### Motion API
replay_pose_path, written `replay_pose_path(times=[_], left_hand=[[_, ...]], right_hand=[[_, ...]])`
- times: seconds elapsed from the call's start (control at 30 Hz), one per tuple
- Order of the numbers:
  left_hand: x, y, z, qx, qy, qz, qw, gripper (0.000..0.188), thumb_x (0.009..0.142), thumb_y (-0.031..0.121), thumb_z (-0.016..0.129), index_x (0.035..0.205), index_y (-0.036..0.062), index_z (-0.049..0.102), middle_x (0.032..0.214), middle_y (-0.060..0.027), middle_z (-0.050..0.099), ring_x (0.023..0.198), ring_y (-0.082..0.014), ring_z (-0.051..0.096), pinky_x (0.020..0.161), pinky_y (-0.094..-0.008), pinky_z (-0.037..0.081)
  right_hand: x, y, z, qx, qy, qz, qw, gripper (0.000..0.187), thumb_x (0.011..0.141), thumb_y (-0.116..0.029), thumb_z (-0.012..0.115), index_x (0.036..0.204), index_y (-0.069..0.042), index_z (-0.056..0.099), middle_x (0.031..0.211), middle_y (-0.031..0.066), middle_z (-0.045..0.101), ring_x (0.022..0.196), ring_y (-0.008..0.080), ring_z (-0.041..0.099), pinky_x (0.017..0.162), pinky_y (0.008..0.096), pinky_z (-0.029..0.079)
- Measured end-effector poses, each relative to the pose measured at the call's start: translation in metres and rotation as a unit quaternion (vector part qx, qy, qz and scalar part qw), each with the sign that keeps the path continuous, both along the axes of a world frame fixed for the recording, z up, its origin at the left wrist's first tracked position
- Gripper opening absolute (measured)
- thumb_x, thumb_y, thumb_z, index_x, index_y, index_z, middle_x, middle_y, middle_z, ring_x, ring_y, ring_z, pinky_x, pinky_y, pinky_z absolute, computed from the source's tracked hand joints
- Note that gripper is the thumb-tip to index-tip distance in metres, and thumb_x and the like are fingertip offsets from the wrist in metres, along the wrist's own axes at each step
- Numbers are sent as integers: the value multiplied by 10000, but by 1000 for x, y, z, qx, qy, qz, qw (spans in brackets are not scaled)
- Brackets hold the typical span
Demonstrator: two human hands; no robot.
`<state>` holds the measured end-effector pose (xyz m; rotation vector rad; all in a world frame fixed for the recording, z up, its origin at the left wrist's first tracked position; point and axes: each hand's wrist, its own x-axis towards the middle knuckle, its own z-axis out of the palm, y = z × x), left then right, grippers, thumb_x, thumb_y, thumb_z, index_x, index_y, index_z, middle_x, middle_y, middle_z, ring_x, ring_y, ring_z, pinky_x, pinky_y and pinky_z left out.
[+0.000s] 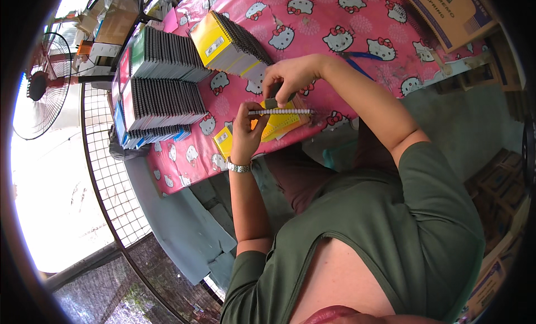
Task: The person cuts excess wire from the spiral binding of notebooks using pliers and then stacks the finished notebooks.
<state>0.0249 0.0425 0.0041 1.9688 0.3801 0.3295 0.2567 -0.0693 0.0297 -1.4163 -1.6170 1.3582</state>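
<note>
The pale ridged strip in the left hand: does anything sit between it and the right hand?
Yes: a small dark block, held in the right hand, sits just above the left half of the strip in the picture. Nothing else visible stands between them; whether they touch is unclear.

Left hand pinching the white spiral binding, right hand curled just above it
Left forearm rises from below it; right forearm slants in from its right.
</note>
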Motion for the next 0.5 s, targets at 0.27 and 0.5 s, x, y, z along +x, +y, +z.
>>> replay_pose_path(times=[0.27, 0.5], left_hand=[[-10, -2, 0, -64, -14, 60, 996, 248, 914, -37, 643, 1110, 2, 495, 1002, -72, 599, 928, -135, 638, 770, -256, 527], [-22, -21, -5, -69, -73, 205, 974, 120, 982, 104, 616, 992, 0, 558, 841, -43, 594, 664, -102, 625, 587, -238, 506]], right_hand=[[31, -23, -17, 31, -266, -275, 924, 447, 704, -319, 799, 1111, -147, 728, 1174, 111, 601, 1145, 318, 522, 966, 415, 465], [68, -112, -89, 183, -370, -503, 759, 908, 808, -473, 752, 1525, -134, 310, 1516, 213, 335, 1389, 435, 334, 1139, 503, 315]])
